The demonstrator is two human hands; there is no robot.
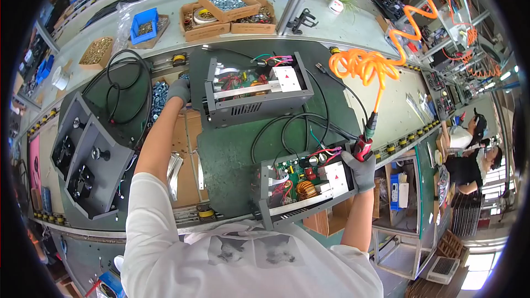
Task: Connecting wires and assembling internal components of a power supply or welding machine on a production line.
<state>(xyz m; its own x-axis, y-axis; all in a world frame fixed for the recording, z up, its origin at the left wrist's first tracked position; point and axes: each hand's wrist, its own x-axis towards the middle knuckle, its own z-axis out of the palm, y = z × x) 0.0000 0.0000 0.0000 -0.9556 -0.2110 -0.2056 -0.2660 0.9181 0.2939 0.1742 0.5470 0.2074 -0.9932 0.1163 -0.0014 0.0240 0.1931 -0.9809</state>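
Lying on the counter: two open grey chassis, one far, one near. Left hand reaching into a pile of screws, grip impossible to tell. Right hand clamping a red pneumatic screwdriver beside the near chassis.

Bright even daylight, window glare lower right, strong fisheye bending, dark rim.

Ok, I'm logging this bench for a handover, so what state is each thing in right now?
Near chassis: lid off, circuit board and copper coil exposed.
Far chassis: lid off, wiring exposed.
Right hand: gloved, gripping the red-handled air screwdriver upright at the near chassis.
Orange hose: coiled, running up from the screwdriver.
Left hand: gloved, in the screw pile.
Grey covers: lying apart, uninstalled.
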